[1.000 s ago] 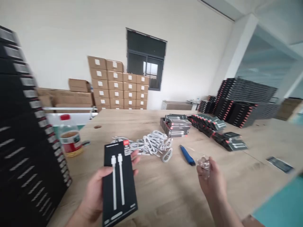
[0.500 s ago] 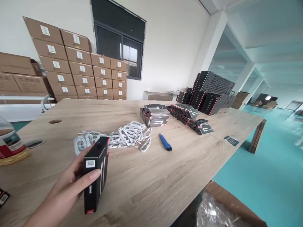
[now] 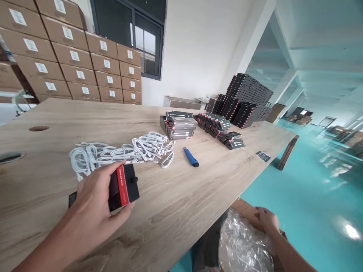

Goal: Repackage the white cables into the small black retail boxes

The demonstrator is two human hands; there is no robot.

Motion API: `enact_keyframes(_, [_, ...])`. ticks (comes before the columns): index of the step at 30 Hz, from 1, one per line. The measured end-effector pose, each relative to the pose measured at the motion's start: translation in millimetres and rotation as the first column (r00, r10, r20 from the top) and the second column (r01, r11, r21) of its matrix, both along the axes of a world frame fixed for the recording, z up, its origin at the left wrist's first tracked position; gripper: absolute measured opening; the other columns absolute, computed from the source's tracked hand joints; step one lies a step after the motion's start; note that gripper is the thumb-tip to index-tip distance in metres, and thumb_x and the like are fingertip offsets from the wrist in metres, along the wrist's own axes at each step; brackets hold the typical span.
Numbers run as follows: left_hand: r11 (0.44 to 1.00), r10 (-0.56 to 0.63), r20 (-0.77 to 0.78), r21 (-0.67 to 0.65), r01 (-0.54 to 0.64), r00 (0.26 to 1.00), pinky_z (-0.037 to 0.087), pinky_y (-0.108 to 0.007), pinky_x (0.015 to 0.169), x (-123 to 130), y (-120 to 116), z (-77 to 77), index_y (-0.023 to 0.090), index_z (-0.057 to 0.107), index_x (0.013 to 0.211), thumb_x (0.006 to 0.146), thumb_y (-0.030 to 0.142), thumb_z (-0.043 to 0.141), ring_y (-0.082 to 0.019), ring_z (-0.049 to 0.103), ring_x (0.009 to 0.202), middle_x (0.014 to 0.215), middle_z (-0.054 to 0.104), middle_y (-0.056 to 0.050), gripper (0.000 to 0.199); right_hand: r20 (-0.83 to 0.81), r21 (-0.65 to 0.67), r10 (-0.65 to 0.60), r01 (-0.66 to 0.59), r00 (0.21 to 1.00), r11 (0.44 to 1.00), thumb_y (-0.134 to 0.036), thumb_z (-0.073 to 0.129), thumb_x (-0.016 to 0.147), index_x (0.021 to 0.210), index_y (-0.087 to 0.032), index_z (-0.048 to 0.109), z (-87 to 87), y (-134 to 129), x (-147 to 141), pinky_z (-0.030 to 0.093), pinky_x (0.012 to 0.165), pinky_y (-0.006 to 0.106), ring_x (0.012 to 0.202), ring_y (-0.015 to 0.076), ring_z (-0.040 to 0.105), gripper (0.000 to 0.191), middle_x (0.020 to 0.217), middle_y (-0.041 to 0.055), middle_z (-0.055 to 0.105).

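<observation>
My left hand (image 3: 95, 192) is wrapped round a small black box (image 3: 124, 187) above the table. One end of the box faces me, with a red band and a short black tab. Most of the box is hidden behind the hand. My right hand (image 3: 266, 218) is low on the right, over the rim of an open cardboard carton (image 3: 245, 211). Its fingers are curled together; what they hold, if anything, cannot be made out. Crumpled clear plastic (image 3: 241, 241) fills the carton. Behind my left hand lies a pile of coiled white cables (image 3: 141, 149).
On the wooden table (image 3: 170, 196) lie a blue cutter (image 3: 191, 157) and stacked black boxes (image 3: 181, 132). A row of leaning boxes (image 3: 211, 122) and a tall stack (image 3: 244, 90) stand further right. Brown cartons (image 3: 79, 56) line the wall. The table's right edge drops to a green floor.
The black box has turned in my left hand, so its red-banded end now faces me. My right hand has come into view at the carton. The view has shifted right and down.
</observation>
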State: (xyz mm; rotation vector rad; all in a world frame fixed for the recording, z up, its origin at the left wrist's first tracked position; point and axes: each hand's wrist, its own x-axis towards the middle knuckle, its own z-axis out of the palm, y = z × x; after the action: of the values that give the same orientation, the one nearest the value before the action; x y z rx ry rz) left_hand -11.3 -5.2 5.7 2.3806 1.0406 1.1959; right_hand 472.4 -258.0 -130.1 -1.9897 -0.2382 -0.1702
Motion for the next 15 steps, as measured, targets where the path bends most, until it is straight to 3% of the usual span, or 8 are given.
enact_keyframes(2, [0.995,-0.008,-0.088,0.101,0.017,0.996,0.031,-0.052,0.109,2,2,-1.6,0.026,0.039,0.146,0.076,0.049,0.073,-0.041,0.049,0.125,0.138,0.054,-0.013,0.081,-0.030,0.011,-0.032,0.032,0.999,0.999,-0.048,0.058,0.065,0.060,-0.022,0.066,14.1,9,6,0.039,0.048,0.039,0.044,0.0242,0.050,0.027,0.046,0.0082,0.061])
enact_keyframes(4, [0.993,-0.023,-0.087,0.110,0.033,0.996,0.030,-0.052,0.108,4,1,-1.2,0.028,0.041,0.147,0.074,0.050,0.077,-0.042,0.049,0.125,0.140,0.055,-0.012,0.085,-0.033,0.074,0.003,-0.001,0.999,0.997,-0.051,0.054,0.073,0.077,-0.019,0.071,35.7,27,-3,0.044,0.053,0.038,0.050,0.0221,0.052,0.037,0.057,0.0083,0.067])
enact_keyframes(6, [0.995,-0.040,-0.051,0.091,0.045,0.998,0.028,-0.050,0.109,5,-1,0.1,0.031,0.047,0.144,0.070,0.048,0.082,-0.041,0.049,0.126,0.139,0.058,-0.010,0.083,0.030,0.165,0.183,-0.186,0.983,0.969,-0.053,0.055,0.080,0.094,-0.018,0.073,62.7,55,-30,0.048,0.059,0.034,0.057,0.0190,0.053,0.041,0.067,0.0059,0.070])
enact_keyframes(7, [0.996,-0.045,-0.029,0.080,0.047,0.999,0.028,-0.049,0.110,4,-1,0.8,0.033,0.053,0.140,0.067,0.047,0.085,-0.041,0.051,0.125,0.137,0.061,-0.008,0.081,0.105,0.203,0.340,-0.355,0.934,0.912,-0.052,0.059,0.082,0.100,-0.019,0.073,76.8,73,-50,0.048,0.061,0.032,0.061,0.0180,0.055,0.040,0.072,0.0054,0.071])
enact_keyframes(9, [0.998,-0.025,0.005,0.060,0.024,1.000,0.028,-0.048,0.111,3,-2,1.8,0.034,0.064,0.128,0.060,0.047,0.089,-0.040,0.054,0.120,0.129,0.067,-0.007,0.074,0.287,0.189,0.624,-0.682,0.727,0.707,-0.047,0.068,0.083,0.103,-0.020,0.075,103.8,113,-102,0.049,0.063,0.031,0.065,0.0178,0.059,0.034,0.077,0.0054,0.073])
enact_keyframes(11, [0.995,0.002,-0.041,0.095,0.002,0.999,0.029,-0.049,0.112,0,-3,1.7,0.033,0.066,0.123,0.059,0.045,0.089,-0.038,0.058,0.117,0.125,0.069,-0.006,0.070,0.409,0.117,0.798,-0.893,0.443,0.435,-0.040,0.069,0.087,0.093,-0.022,0.077,126.3,158,-162,0.051,0.067,0.031,0.071,0.0195,0.064,0.021,0.079,0.0058,0.074])
enact_keyframes(13, [0.985,0.048,-0.144,0.169,-0.024,0.988,0.024,-0.050,0.116,-5,-2,0.7,0.030,0.062,0.125,0.064,0.040,0.086,-0.035,0.059,0.118,0.128,0.068,-0.005,0.066,0.469,0.091,0.863,-0.982,0.189,0.166,-0.038,0.064,0.092,0.096,-0.022,0.078,141.2,203,-220,0.051,0.064,0.031,0.068,0.0181,0.064,0.021,0.083,0.0060,0.075])
enact_keyframes(15, [0.969,0.107,-0.234,0.240,-0.049,0.966,0.020,-0.052,0.118,-9,0,-1.1,0.029,0.056,0.128,0.068,0.036,0.083,-0.032,0.059,0.120,0.129,0.067,-0.006,0.066,0.477,0.095,0.875,-0.995,0.081,0.040,-0.040,0.060,0.095,0.083,-0.021,0.076,146.4,243,-266,0.048,0.063,0.030,0.064,0.0166,0.060,0.027,0.072,0.0035,0.070])
